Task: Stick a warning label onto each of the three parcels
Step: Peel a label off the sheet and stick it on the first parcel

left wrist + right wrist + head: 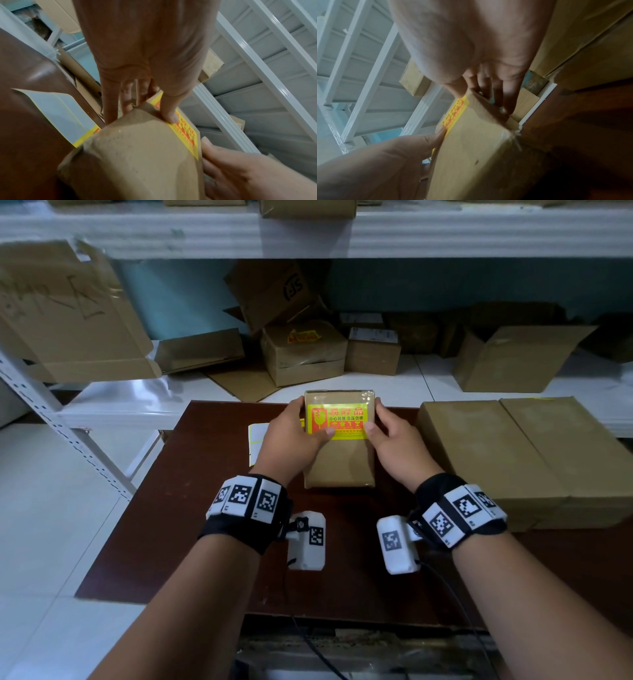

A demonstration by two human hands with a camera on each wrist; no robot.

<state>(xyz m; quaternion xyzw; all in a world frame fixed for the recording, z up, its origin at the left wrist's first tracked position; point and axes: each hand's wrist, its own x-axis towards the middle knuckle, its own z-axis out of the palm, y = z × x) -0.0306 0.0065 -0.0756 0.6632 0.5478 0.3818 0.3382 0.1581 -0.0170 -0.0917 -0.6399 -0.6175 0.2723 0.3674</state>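
A small brown parcel [339, 453] lies in the middle of the dark brown table [191, 508]. A yellow and orange warning label [337, 419] sits on the far half of its top. My left hand [294, 433] clasps the parcel's left side, its thumb pressing the label's near left corner. On the other side my right hand [390, 436] holds the parcel, thumb on the label's near right corner. The left wrist view shows the left hand [142, 75], parcel [137, 155] and label [187, 134]. The right wrist view shows the right hand [479, 54], parcel [479, 148] and label [457, 109].
A white label sheet [257, 440] lies on the table left of the parcel, partly under my left hand. Two large brown parcels [479, 460] [561, 446] lie side by side at the table's right. Behind, a white shelf [428, 378] holds several cartons, one labelled [303, 350].
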